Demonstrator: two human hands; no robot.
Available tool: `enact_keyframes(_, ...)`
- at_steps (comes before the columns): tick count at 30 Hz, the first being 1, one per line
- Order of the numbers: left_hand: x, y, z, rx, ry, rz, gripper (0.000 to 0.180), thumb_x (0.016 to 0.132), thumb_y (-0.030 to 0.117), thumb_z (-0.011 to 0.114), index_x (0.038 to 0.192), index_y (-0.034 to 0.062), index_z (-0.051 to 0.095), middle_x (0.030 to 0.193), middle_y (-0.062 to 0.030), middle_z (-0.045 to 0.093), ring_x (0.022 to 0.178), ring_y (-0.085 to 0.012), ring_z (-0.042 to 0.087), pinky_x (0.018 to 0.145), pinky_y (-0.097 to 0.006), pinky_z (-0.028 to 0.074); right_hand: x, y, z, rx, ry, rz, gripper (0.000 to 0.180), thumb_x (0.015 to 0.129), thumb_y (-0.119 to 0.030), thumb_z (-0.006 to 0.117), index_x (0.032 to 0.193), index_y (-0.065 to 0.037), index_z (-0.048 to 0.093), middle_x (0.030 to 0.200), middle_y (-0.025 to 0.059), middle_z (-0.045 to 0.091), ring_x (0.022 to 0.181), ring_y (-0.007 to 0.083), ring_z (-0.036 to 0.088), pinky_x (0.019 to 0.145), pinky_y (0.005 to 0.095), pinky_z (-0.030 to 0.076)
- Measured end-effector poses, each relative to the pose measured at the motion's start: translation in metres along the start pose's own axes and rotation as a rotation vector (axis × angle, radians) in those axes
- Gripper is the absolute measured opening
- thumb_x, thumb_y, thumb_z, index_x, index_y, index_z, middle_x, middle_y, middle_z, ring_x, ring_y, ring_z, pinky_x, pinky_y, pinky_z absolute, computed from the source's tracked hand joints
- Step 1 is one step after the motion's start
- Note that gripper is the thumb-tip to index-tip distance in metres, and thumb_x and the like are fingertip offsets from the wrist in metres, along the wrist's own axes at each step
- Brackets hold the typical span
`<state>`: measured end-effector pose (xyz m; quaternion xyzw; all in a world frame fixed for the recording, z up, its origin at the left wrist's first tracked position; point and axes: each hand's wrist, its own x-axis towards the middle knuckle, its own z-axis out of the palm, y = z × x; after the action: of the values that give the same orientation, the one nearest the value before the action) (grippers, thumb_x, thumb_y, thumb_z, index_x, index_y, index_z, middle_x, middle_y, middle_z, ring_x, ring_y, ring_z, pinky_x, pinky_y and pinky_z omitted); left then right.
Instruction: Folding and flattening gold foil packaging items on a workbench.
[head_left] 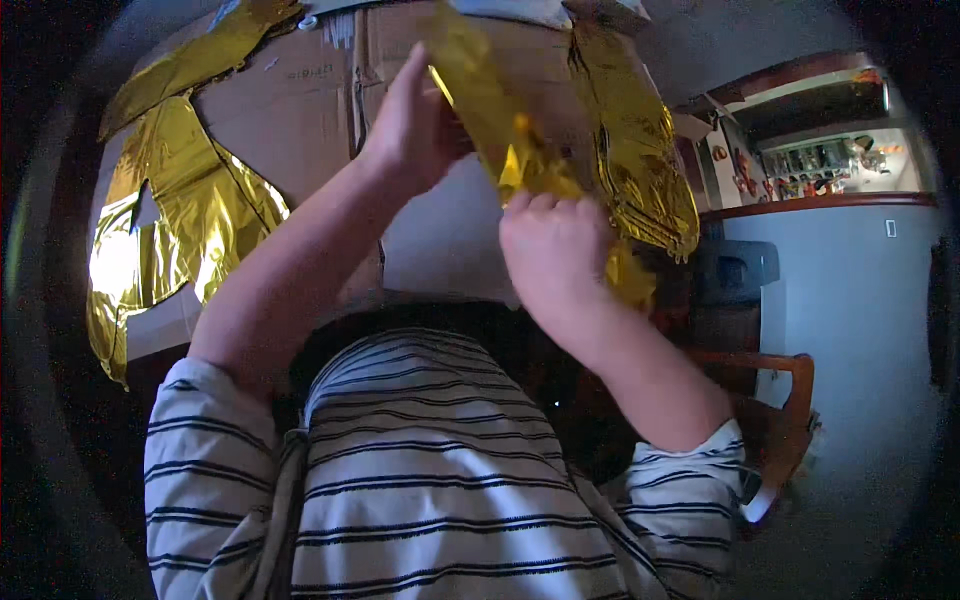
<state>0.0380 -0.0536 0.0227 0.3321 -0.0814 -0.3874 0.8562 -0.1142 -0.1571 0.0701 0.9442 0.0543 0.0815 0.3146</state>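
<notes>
A long strip of shiny gold foil film (500,130) runs slantwise in front of me, its upper part blurred. My right hand (560,245) is closed in a fist around the strip's lower part, and a crumpled end hangs below the wrist side. My left hand (415,135) is beside the strip's left edge, thumb stretched upward and apart. Its other fingers are partly hidden and in shadow behind the foil. Beneath both hands spreads brown cardboard (300,110) with a lengthwise seam.
Gold foil pieces drape the cardboard at left (185,190) and right (640,150). White thin strips (340,30) lie at the far edge. A wooden chair (795,400) stands at right, near a dark plastic bin-like object (740,270). Beyond is a shelf (820,170) with small items.
</notes>
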Motion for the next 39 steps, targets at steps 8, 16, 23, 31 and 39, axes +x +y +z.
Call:
enact_keyframes(8,-0.093,-0.023,-0.064,1.796,-0.334,0.667,0.059,0.082,0.032,0.068,0.13,-0.0006,0.057,0.134,-0.0178,0.056,0.127,-0.0346,0.05,0.112,-0.051,0.036,0.015,0.007,0.033,0.141,-0.041,0.047,0.004,0.078,-0.012,0.063,0.079,-0.01,0.067,0.063,0.0056,0.068,0.058,0.022,0.07,0.057,0.0368,0.052)
enact_keyframes(16,-0.144,-0.019,-0.04,2.112,-0.619,0.871,0.032,0.074,0.013,0.062,0.103,-0.0011,0.067,0.108,-0.0146,0.067,0.096,-0.028,0.068,0.08,-0.038,0.058,0.044,0.0,0.049,0.231,-0.018,0.046,0.009,0.08,-0.011,0.061,0.082,-0.008,0.069,0.064,0.0086,0.07,0.059,0.024,0.071,0.055,0.0382,0.054)
enact_keyframes(23,-0.189,0.113,-0.023,2.33,0.055,0.766,0.027,0.077,0.007,0.066,0.102,0.0004,0.07,0.107,-0.0123,0.07,0.099,-0.0313,0.067,0.087,-0.043,0.054,0.041,-0.01,0.053,0.236,0.069,0.063,0.009,0.08,-0.012,0.062,0.08,-0.012,0.071,0.062,0.0059,0.069,0.057,0.0215,0.07,0.052,0.0366,0.052)
enact_keyframes(31,-0.192,0.099,-0.04,2.409,0.194,0.461,0.038,0.08,0.009,0.066,0.118,0.0023,0.065,0.121,-0.0189,0.065,0.112,-0.0355,0.062,0.097,-0.042,0.05,0.039,-0.03,0.005,0.492,-0.41,-0.042,0.012,0.08,-0.016,0.068,0.085,-0.013,0.077,0.086,0.008,0.075,0.084,0.0249,0.072,0.068,0.041,0.054)
enact_keyframes(39,-0.104,0.025,-0.022,1.778,0.133,0.395,0.043,0.086,0.023,0.071,0.12,-0.0002,0.063,0.125,-0.0208,0.063,0.115,-0.0366,0.061,0.099,-0.044,0.049,0.042,0.08,0.013,0.903,-0.671,0.058,0.044,0.089,-0.039,0.069,0.111,0.0,0.07,0.103,0.0179,0.072,0.09,0.0268,0.07,0.083,0.0392,0.055)
